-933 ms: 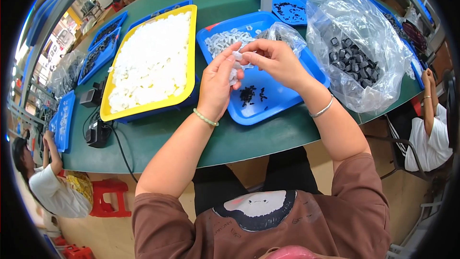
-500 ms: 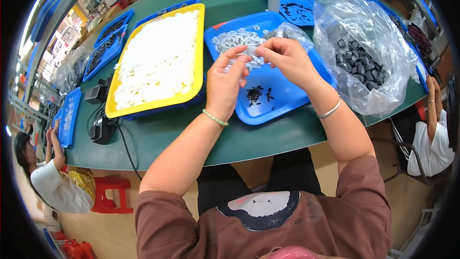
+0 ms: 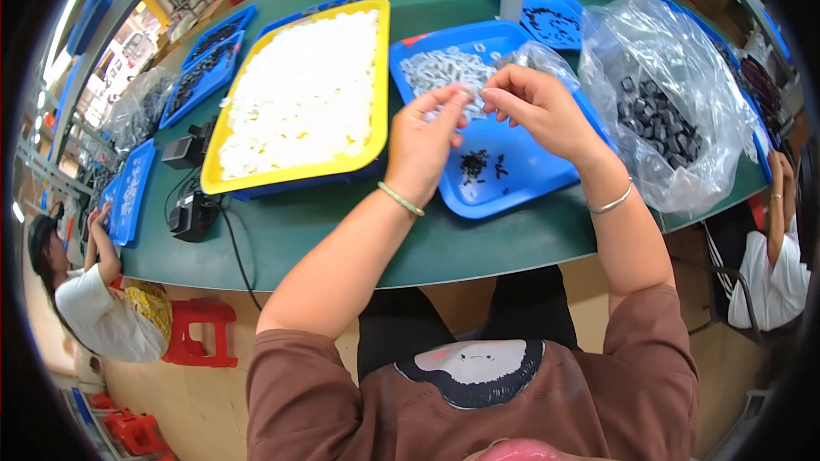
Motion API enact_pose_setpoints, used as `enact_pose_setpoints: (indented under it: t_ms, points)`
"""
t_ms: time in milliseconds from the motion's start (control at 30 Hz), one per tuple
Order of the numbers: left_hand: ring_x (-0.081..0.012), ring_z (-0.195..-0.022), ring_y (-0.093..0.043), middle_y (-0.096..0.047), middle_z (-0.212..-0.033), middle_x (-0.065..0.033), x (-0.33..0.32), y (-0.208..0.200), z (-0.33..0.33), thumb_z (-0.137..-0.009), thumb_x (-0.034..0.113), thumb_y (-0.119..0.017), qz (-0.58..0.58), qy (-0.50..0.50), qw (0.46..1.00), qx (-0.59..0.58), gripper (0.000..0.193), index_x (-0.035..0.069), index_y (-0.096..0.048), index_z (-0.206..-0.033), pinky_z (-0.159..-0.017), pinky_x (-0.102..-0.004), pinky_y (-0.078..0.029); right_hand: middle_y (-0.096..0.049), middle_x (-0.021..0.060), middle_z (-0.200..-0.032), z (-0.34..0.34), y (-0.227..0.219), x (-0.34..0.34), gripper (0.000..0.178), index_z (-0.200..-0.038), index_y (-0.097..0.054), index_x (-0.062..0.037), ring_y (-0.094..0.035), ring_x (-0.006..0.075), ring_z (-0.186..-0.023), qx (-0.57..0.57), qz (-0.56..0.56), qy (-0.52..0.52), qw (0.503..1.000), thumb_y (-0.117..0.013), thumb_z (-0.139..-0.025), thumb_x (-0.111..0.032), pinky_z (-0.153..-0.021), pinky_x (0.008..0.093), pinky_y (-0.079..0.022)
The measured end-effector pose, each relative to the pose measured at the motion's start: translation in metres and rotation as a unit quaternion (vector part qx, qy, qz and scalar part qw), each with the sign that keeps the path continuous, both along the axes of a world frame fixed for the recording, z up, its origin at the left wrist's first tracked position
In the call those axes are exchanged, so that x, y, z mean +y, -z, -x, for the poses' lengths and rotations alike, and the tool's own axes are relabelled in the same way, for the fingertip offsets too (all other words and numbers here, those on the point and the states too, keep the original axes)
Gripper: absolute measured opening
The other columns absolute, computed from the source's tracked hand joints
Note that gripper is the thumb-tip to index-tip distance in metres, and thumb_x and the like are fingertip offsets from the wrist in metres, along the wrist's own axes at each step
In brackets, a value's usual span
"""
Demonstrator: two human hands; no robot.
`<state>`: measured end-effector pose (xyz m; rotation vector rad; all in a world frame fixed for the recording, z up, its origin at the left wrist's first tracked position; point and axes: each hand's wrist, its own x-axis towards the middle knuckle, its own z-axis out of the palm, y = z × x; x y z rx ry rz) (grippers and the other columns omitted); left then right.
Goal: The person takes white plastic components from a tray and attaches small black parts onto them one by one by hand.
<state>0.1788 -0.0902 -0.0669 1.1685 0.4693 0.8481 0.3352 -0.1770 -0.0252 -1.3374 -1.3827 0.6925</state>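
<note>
Over the blue tray (image 3: 534, 162), both my hands are raised close together. My left hand (image 3: 429, 141) pinches a small whitish, see-through piece (image 3: 468, 92) between thumb and fingertips. Right beside it, my right hand (image 3: 540, 111) has its thumb and fingers drawn together; whatever may be between them is too small to make out. Behind the hands, a heap of small translucent pieces (image 3: 434, 71) fills the far part of the tray. A little pile of tiny black parts (image 3: 475, 167) lies in its near part.
On the left stands a yellow tray (image 3: 382, 77) full of white pieces (image 3: 299, 90). A clear plastic bag (image 3: 717, 94) on the right holds black blocks (image 3: 658, 124). Black devices with cables (image 3: 193, 218) lie near the table's left edge. People (image 3: 107, 316) sit at both sides.
The table and trays have shifted slightly right in the picture, and both hands with them. My left hand still pinches the small piece, with the right hand close by.
</note>
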Motion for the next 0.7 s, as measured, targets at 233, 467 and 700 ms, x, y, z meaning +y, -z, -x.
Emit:
enact_pose_setpoints:
  t_ms: [233, 467, 700]
  points:
    - [-0.0056, -0.072, -0.053, -0.065, -0.098, -0.0050, 0.000, -0.003, -0.002, -0.090, 0.012, -0.063, -0.002, -0.013, 0.999, -0.039, 0.024, 0.002, -0.059, -0.111, -0.057, -0.0171, -0.043, -0.066, 0.0103, -0.078, -0.030, 0.002, -0.010, 0.012, -0.085, -0.066, 0.0014, -0.060, 0.0179, -0.072, -0.318, 0.148, -0.067, 0.934, -0.068, -0.075, -0.003, -0.068, 0.0299, -0.048]
    - [-0.0064, -0.072, -0.053, -0.064, -0.097, -0.0055, -0.001, 0.000, -0.003, -0.089, 0.012, -0.064, 0.008, -0.008, 0.999, -0.051, 0.023, 0.002, -0.059, -0.110, -0.056, -0.0179, -0.042, -0.066, 0.0064, -0.074, -0.021, 0.011, -0.006, 0.011, -0.083, -0.066, 0.0006, -0.059, 0.0141, -0.067, -0.256, 0.186, -0.130, 0.940, -0.070, -0.074, -0.003, -0.064, 0.0281, -0.047]
    - [-0.0046, -0.073, -0.051, -0.064, -0.097, -0.0033, -0.004, -0.004, 0.000, -0.089, 0.014, -0.064, 0.008, -0.007, 0.999, -0.038, 0.022, 0.004, -0.060, -0.108, -0.057, -0.0174, -0.041, -0.066, 0.0096, -0.075, -0.016, 0.013, -0.005, 0.009, -0.082, -0.065, 0.0006, -0.061, 0.0167, -0.069, -0.302, 0.176, -0.119, 0.929, -0.069, -0.075, -0.004, -0.066, 0.0296, -0.048]
